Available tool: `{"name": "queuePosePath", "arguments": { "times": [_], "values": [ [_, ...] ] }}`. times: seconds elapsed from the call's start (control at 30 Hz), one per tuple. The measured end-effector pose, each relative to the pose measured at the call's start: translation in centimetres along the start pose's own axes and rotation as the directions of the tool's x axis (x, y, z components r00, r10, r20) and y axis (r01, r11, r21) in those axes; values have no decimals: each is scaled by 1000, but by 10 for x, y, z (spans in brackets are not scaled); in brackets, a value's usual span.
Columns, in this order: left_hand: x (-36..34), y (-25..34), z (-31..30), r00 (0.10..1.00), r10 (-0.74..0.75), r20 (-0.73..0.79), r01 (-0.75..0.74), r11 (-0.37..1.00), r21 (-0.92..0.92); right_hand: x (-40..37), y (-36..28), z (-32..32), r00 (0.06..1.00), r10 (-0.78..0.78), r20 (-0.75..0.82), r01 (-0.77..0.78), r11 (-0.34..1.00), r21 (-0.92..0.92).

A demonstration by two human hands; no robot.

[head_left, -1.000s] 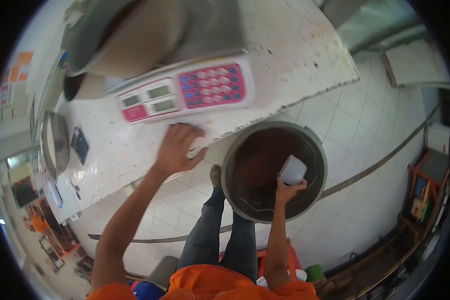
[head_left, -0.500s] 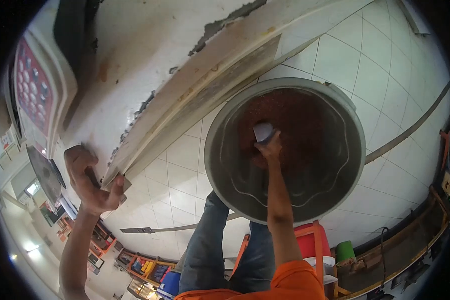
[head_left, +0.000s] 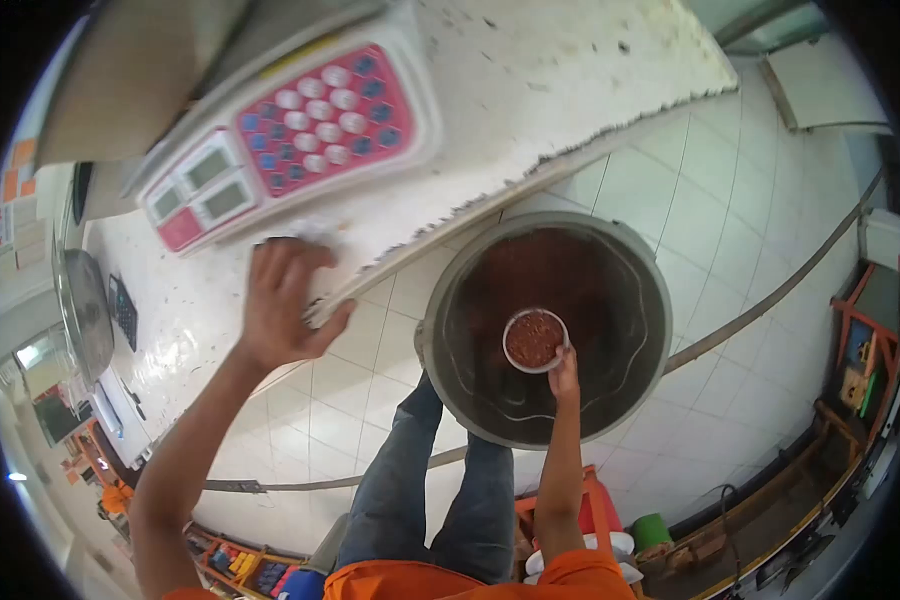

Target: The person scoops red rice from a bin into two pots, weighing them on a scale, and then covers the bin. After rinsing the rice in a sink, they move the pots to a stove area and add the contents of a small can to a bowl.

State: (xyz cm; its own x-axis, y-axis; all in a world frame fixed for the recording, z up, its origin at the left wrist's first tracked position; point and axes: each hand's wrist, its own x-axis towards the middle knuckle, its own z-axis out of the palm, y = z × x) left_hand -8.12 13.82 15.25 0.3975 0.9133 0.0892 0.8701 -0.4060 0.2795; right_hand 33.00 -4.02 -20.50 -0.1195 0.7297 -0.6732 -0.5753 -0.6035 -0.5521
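My right hand (head_left: 562, 372) grips a round white cup (head_left: 508, 352) by its rim side. The cup is upright and full of reddish-brown granules (head_left: 536, 336). It is held over a large deep grey tub (head_left: 450, 390), whose bottom carries more of the dark red-brown material (head_left: 555, 265). At the worn edge of the white table (head_left: 530, 110), my left hand (head_left: 285, 310) is open, its thumb apart from the fingers. Its fingertips are close to a small crumpled clear plastic piece (head_left: 322, 230) beside the scale.
A digital scale (head_left: 210, 190) with a pink keypad stands on the table. Farther left are a calculator (head_left: 123, 310) and papers (head_left: 120, 410). A flat strap-like strip (head_left: 750, 310) crosses the tiled floor (head_left: 610, 190). Orange-framed shelving (head_left: 235, 555) stands behind me.
My right hand has raised the cup from the material in the tub, and it is now upright and full. The view has swung left toward the scale. My left hand has loosened at the table edge.
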Motion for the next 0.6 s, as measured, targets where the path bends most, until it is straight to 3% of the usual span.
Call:
{"name": "queuePosePath", "arguments": {
  "times": [0.03,0.1,0.2,0.33,0.47,0.53,0.6],
  "values": [
    [0,-1,-4,1000,-13,8,13,1000,-25,-16,-11,11,999,-50,-10,50,998,39],
    [-3,-3,-8,1000,-28,-9,27,995,-91,-58,-37,36,964,-81,-254,87,996,10],
    [-7,-7,-12,999,-38,-11,36,992,-117,-114,-130,126,965,-193,-179,189,981,-40],
    [-13,-8,-22,999,-21,-35,16,992,-127,-167,-230,237,877,-425,-225,458,881,121],
    [-17,-14,-19,1000,-22,-14,19,985,-169,-183,-338,398,764,-636,-106,642,766,31],
    [-19,-13,-19,998,-31,-49,23,986,-167,-179,-376,463,720,-683,126,682,729,57],
    [-19,-12,-24,997,-26,-69,14,986,-168,-173,-400,536,688,-716,119,721,693,-5]
  ]
}}
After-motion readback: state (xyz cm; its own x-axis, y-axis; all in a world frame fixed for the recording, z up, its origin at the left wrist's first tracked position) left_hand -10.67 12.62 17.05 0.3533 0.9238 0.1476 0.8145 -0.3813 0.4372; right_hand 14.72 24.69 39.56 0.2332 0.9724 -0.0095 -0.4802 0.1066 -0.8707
